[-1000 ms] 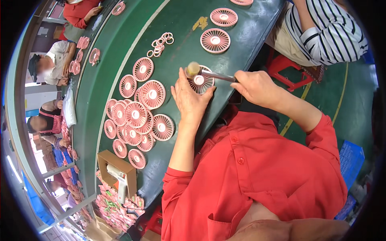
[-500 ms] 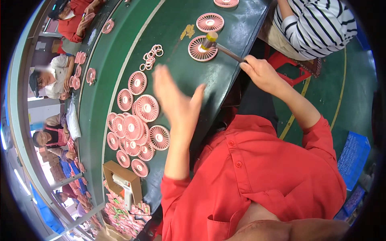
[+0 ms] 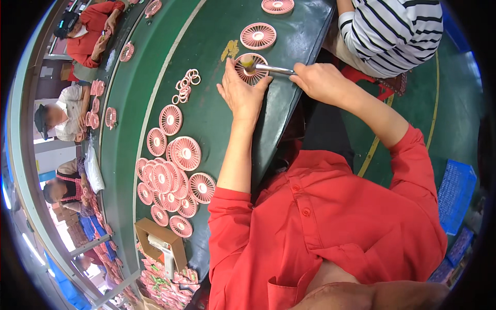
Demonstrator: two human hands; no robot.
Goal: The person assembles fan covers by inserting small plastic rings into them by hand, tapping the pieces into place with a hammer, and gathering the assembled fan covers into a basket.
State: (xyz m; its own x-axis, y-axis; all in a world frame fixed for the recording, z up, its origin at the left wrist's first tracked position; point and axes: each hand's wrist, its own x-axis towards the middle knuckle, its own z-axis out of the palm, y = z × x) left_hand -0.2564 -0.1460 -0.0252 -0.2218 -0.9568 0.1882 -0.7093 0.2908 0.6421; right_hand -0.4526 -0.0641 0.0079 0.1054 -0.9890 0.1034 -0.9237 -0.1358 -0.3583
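Note:
My right hand [image 3: 321,82] is closed round the handle of a hammer [image 3: 275,69]. Its yellowish, blurred head sits over the middle of a pink spoked fan grille [image 3: 254,78] on the green table. Whether the head touches the grille cannot be made out. Around the near rim of that grille my left hand [image 3: 243,97] is curled, thumb on the right side and fingers on the left. Farther up the table lie a second pink grille [image 3: 258,35] and a third grille [image 3: 278,5]. Several small pink rings [image 3: 186,86] lie left of my left hand.
A heap of pink grilles [image 3: 170,175] covers the table's left part. Nearer stands a cardboard box [image 3: 161,240] with a white handheld tool [image 3: 166,256], beside pink and green pieces [image 3: 168,276]. A person in stripes [image 3: 387,36] sits at right; others work beyond the belt.
My left hand has moved up and right onto the grille's rim. The hammer head has swung down over the grille's middle, and the whole view has shifted slightly.

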